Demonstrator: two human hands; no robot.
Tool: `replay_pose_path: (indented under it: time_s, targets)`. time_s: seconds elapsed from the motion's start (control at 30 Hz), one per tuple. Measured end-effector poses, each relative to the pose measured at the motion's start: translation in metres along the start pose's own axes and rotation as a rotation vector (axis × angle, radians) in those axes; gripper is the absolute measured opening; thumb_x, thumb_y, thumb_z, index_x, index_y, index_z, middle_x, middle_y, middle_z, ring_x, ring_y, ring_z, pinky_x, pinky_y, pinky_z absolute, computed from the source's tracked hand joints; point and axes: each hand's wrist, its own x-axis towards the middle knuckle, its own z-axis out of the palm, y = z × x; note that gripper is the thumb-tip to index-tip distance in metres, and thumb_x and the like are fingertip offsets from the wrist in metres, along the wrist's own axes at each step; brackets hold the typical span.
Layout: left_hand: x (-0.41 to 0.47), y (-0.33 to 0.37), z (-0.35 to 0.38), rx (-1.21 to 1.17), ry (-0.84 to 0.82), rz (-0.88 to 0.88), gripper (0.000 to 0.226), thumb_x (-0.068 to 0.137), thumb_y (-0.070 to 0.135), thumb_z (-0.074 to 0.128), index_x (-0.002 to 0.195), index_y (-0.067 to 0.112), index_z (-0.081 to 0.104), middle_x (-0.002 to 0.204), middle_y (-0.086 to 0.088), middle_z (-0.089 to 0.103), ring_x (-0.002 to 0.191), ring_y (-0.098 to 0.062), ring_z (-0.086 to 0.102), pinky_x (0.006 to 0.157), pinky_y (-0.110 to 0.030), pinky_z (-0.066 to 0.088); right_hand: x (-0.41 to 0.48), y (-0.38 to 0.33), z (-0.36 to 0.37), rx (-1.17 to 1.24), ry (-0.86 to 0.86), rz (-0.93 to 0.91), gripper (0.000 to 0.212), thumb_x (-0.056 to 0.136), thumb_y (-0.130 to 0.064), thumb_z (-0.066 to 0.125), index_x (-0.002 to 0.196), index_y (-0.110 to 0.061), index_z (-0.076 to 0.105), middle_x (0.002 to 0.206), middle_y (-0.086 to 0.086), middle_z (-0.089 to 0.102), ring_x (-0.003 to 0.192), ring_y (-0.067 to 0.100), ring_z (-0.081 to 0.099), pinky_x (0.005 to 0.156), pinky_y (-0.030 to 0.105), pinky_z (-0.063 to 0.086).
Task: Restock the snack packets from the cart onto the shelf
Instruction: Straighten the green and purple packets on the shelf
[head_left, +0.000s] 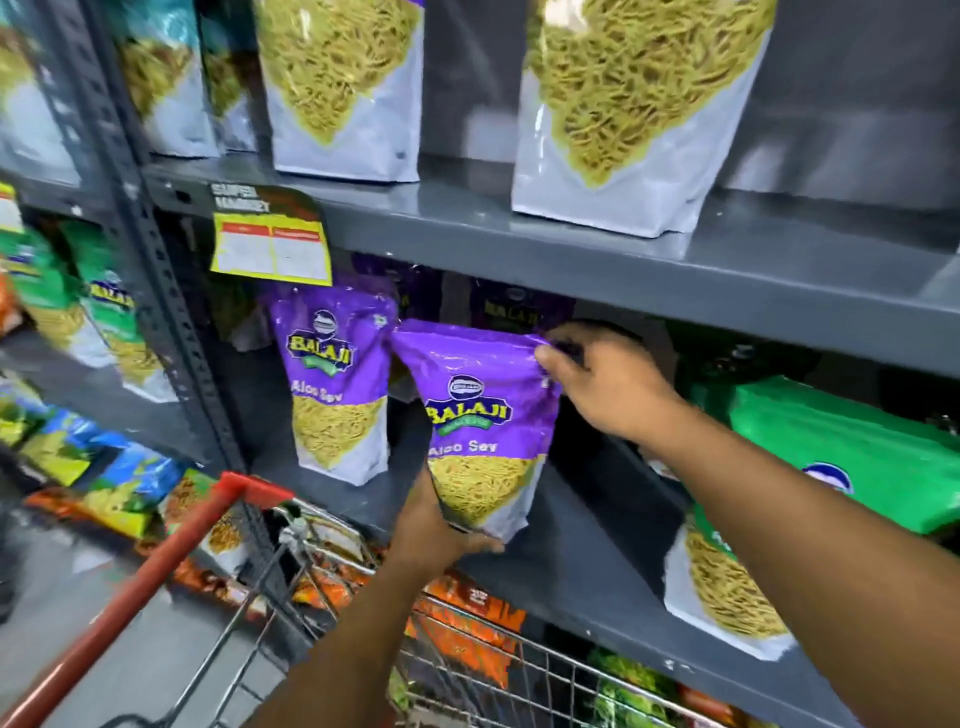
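A purple Aloo Sev packet (478, 415) is held upright just above the grey middle shelf (587, 561), tilted slightly. My right hand (608, 384) pinches its top right corner. My left hand (436, 535) cups its bottom from below. A second purple packet (337, 384) of the same kind stands on the shelf just to the left, and darker purple packets (514, 312) stand behind. The wire cart (509, 675) with a red handle (135, 597) sits below, holding orange and green packets.
A green packet (831, 452) lies on its side on the right of the same shelf, over another packet (727, 587). White packets (623, 119) stand on the shelf above. A yellow price tag (270, 249) hangs from the upper shelf edge. Neighbouring shelving on the left holds green and blue packets.
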Motion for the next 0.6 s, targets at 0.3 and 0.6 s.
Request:
replay_pose_path:
  time_s: [0.3, 0.6]
  targets:
    - [0.005, 0.01, 0.001, -0.022, 0.006, 0.021, 0.1, 0.037, 0.033, 0.096, 0.122, 0.023, 0.046, 0.105, 0.012, 0.057, 0.096, -0.008, 0.055, 0.077, -0.017, 0.041, -0.006, -0.007, 0.006, 0.012, 0.51, 0.042, 0.05, 0.084, -0.042, 0.04, 0.094, 0.0, 0.064, 0.09, 0.033, 0.068, 0.084, 0.046, 0.065, 0.072, 0.047, 0.05]
    - [-0.001, 0.005, -0.002, 0.003, -0.006, -0.006, 0.102, 0.035, 0.042, 0.091, 0.123, 0.039, 0.039, 0.119, 0.01, 0.062, 0.105, -0.012, 0.061, 0.09, -0.036, 0.054, 0.057, -0.075, 0.04, -0.451, 0.044, -0.155, 0.037, 0.089, -0.046, 0.05, 0.095, -0.011, 0.059, 0.087, 0.013, 0.063, 0.087, 0.035, 0.063, 0.067, 0.032, 0.045]
